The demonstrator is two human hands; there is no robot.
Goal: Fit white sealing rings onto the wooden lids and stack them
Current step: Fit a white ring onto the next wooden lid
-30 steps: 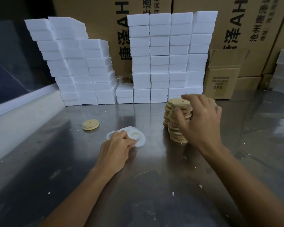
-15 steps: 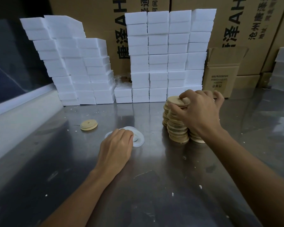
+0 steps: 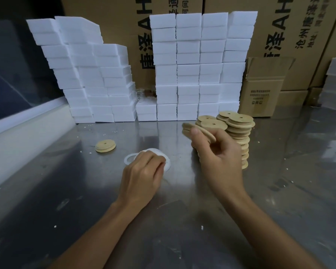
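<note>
My right hand (image 3: 217,160) grips one round wooden lid (image 3: 200,131) by its edge, tilted and lifted off to the left of the leaning stacks of wooden lids (image 3: 239,133). My left hand (image 3: 144,171) lies with curled fingers on a small pile of white sealing rings (image 3: 166,162) on the steel table (image 3: 85,200); whether it pinches a ring is hidden. One ring's loop (image 3: 128,159) pokes out on the left. A single wooden lid (image 3: 105,145) with a centre hole lies apart at the left.
Walls of white foam blocks (image 3: 198,66) stand along the back, with a lower leaning pile (image 3: 85,74) at the left. A small open carton (image 3: 262,90) sits behind the lid stacks. Large printed cartons fill the background. A glass jar (image 3: 139,95) shows between the foam piles.
My right hand has lifted one lid off the top of the stack and carried it left and toward me. My left hand has stayed on the rings.
</note>
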